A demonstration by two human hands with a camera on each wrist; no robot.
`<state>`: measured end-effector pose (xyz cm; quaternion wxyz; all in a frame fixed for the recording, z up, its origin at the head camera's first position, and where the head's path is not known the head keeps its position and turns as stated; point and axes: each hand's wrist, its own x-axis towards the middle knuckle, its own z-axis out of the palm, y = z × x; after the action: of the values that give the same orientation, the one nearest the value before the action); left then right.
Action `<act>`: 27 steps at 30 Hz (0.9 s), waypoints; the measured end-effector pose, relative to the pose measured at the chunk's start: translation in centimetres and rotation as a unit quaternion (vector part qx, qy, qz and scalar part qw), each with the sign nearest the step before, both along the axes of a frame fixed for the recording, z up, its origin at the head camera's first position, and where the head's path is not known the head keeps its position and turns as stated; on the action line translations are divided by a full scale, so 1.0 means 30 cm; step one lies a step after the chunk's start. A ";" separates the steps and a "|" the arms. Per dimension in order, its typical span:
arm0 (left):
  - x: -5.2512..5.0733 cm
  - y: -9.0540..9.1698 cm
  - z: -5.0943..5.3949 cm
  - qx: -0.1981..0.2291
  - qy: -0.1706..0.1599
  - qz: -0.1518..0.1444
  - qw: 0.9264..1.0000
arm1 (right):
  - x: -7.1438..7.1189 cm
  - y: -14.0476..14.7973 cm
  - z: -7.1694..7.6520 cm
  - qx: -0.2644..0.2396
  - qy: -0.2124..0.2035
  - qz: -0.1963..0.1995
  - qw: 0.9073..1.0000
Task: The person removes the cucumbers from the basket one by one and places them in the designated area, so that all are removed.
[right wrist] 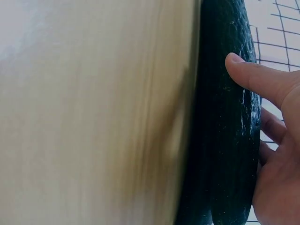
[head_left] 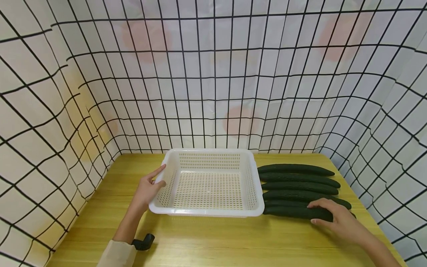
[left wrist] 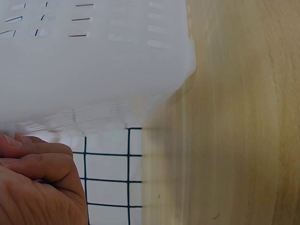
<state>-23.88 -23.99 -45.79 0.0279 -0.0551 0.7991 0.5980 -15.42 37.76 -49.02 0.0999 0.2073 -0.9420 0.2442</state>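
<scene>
A white plastic basket with slotted walls and floor sits in the middle of the wooden table, nothing inside it. My left hand grips its left rim, thumb over the edge; in the left wrist view the curled fingers lie against the basket's side. On the right, several long dark green cucumbers lie side by side. Over the nearest cucumber is my right hand, thumb on the near side and fingers across it. The right wrist view shows the thumb on the cucumber, the other fingers partly hidden behind.
Black wire grid with pale cloth behind it walls the table at the back and both sides. The farther cucumbers reach close to the basket's right wall. A black device sits at the left wrist, above the bare wood.
</scene>
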 end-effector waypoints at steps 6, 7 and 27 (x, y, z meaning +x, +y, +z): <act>0.003 -0.003 -0.001 0.001 0.000 -0.002 1.000 | 0.003 -0.004 -0.014 0.012 0.011 0.002 1.000; 0.003 -0.003 -0.001 0.002 0.001 -0.002 1.000 | 0.004 -0.005 -0.015 0.016 0.011 0.002 1.000; -0.002 -0.019 0.002 0.002 -0.001 -0.002 1.000 | 0.000 -0.032 -0.010 0.070 -0.012 -0.014 0.997</act>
<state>-23.93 -24.57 -45.73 0.0302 -0.0543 0.7977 0.5998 -15.43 36.79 -49.32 0.0772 0.1979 -0.9606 0.1793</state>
